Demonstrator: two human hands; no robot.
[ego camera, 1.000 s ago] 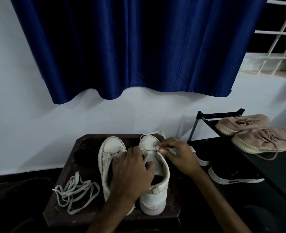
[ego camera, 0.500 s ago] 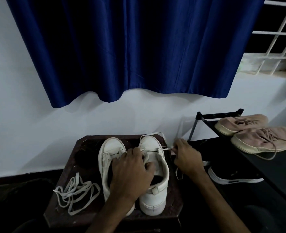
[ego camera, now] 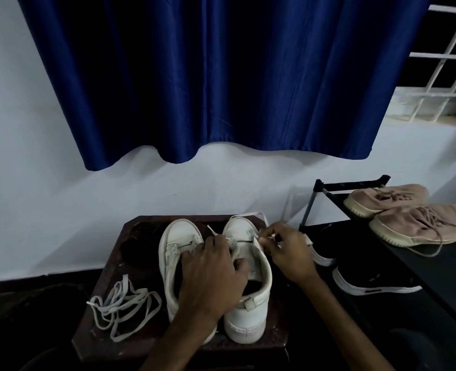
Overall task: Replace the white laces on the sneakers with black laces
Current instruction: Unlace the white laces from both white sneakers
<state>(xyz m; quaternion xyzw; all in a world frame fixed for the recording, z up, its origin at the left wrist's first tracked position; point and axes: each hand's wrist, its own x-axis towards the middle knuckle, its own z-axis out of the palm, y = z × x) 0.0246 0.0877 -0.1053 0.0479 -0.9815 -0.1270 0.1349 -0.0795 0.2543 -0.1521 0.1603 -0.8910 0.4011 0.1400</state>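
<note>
Two white sneakers stand side by side on a dark table (ego camera: pixel 106 269). The left hand (ego camera: pixel 212 274) lies across both, its fingers curled round the lacing flap of the right sneaker (ego camera: pixel 248 314). Just right of it, the right hand (ego camera: pixel 288 250) pinches the white lace (ego camera: pixel 248 215) at the far eyelets. The left sneaker (ego camera: pixel 180 236) is unlaced, and a removed lace (ego camera: pixel 122 309) lies on the table's near left.

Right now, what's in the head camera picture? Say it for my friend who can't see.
A person's left hand holds one of two white leather sneakers on a dark brown wooden table, while the right hand pinches its flat white lace at the eyelets. A loose white lace lies beside them, and a dark blue curtain hangs behind.
</note>
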